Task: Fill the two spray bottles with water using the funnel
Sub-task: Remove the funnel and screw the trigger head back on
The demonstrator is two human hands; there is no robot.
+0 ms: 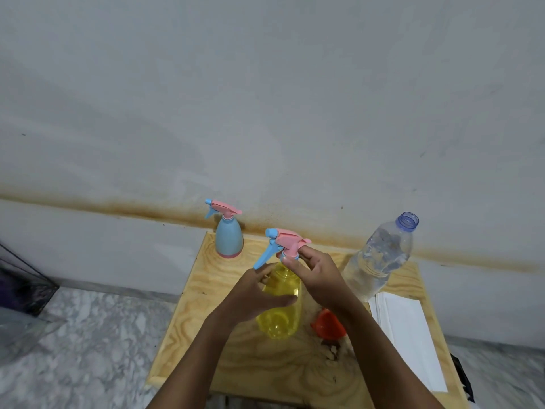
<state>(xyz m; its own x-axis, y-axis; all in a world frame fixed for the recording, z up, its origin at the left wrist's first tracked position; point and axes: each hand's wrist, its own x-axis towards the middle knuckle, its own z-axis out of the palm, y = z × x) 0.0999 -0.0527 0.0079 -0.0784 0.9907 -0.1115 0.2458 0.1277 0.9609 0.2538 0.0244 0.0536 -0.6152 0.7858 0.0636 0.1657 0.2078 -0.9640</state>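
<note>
The table (pixel 265 367) stands against the wall (pixel 265 113), on the floor (pixel 88 335). The rear spray bottle (pixel 229 236) stands upright at the table's far left corner. The front spray bottle (pixel 281 314) stands at the table's centre, with the trigger head (pixel 287 239) on its neck. The left hand (pixel 259 293) grips its body from the left. The right hand (pixel 317 276) pinches the trigger head's collar from the right. The funnel (pixel 327 323) lies just right of the front spray bottle, partly under the right forearm. The water bottle (pixel 377 258) stands at the right rear. The paper stack (pixel 407 329) lies along the right edge, in front of the water bottle.
</note>
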